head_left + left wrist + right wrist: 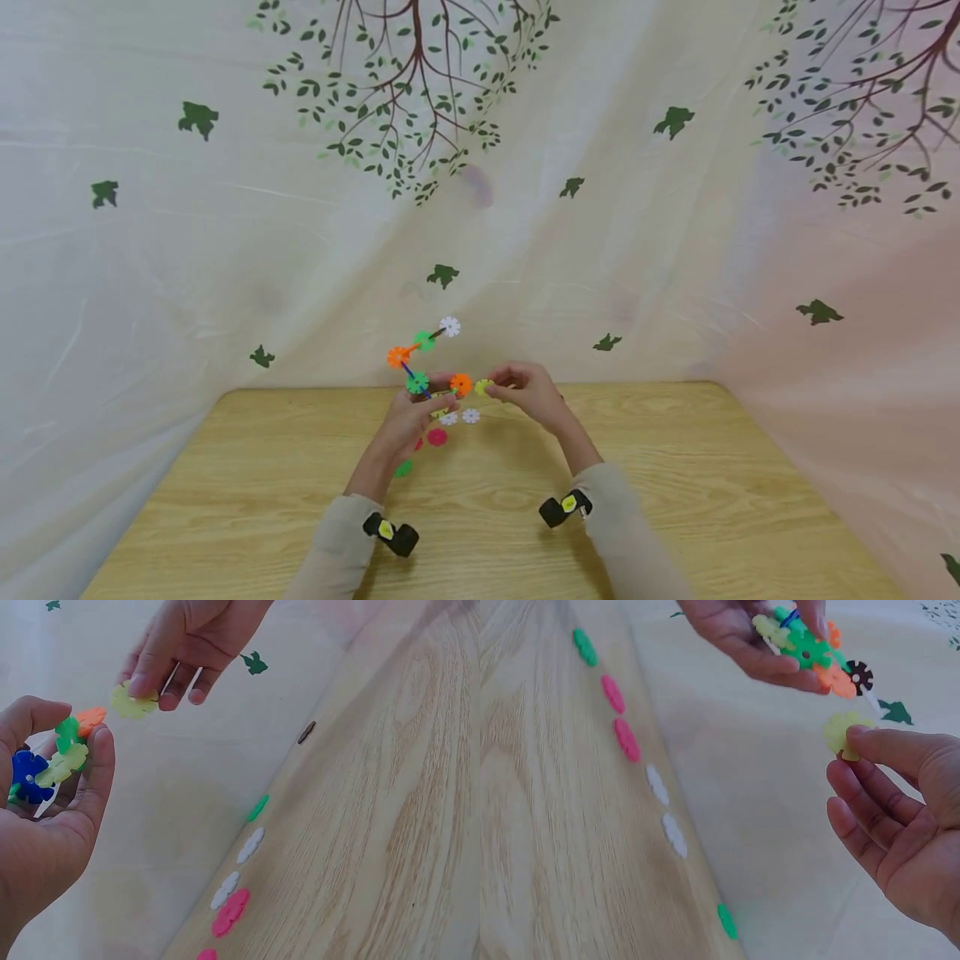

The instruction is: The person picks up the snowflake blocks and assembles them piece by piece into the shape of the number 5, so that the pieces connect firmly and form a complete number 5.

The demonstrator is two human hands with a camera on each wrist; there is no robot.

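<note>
My left hand (403,423) holds a chain of interlocked plastic snowflake discs in mid-air above the table. From the hand the chain rises through a green disc (417,383) and an orange disc (397,357) to a white disc (450,326) at its far end. Near the left fingertips, a second orange disc (91,720) sits on a green disc (67,735), facing the right hand. Between thumb and fingers my right hand (534,396) pinches a single yellow snowflake disc (847,735). A small gap separates this disc from the chain. Left fingers hide part of the chain.
Loose discs lie in a row on the wooden table (675,500): a pink disc (230,913), white discs (674,835), green discs (584,646) and a brown disc (306,733). Behind the table's far edge hangs a pale curtain (300,250) with leaf prints.
</note>
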